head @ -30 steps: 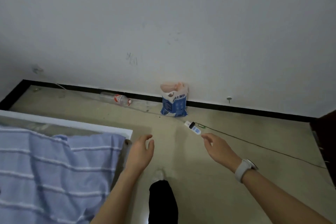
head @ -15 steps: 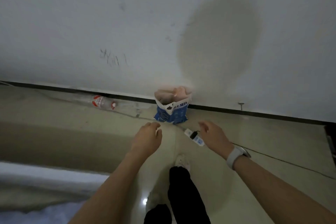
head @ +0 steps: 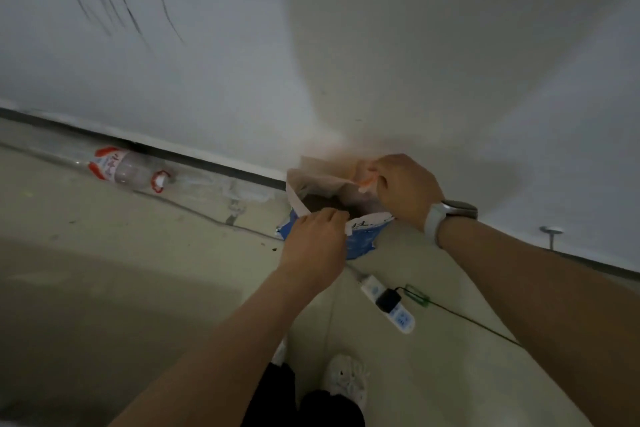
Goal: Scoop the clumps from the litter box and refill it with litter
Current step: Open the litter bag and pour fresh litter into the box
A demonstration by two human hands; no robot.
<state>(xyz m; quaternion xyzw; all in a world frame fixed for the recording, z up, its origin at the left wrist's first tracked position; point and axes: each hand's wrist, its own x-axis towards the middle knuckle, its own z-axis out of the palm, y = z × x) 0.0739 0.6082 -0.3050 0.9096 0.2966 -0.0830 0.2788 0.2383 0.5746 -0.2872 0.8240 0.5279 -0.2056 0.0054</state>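
Head view: the litter bag [head: 360,239] stands on the floor [head: 104,288] against the wall [head: 415,45], its mouth open and dark granular litter visible inside. The left hand [head: 313,246] pinches the near rim, fingers [head: 334,215] curled over the paper edge; the right hand [head: 403,189] grips the far rim, fingers clamped on the pink inner flap. The litter box is not in view. Judged step: take hold of the bag for carrying and pouring. Grip both rims low enough that the thin, creased wall does not tear, lift evenly, and keep the mouth upward so loose granules stay in. The bag is soft, crumpled and printed blue and white, so expect it to sag. A clear plastic bottle [head: 128,170] lies along the skirting, well apart. A white power strip [head: 388,303] with a black plug lies just beside the bag; avoid snagging its cable when lifting.
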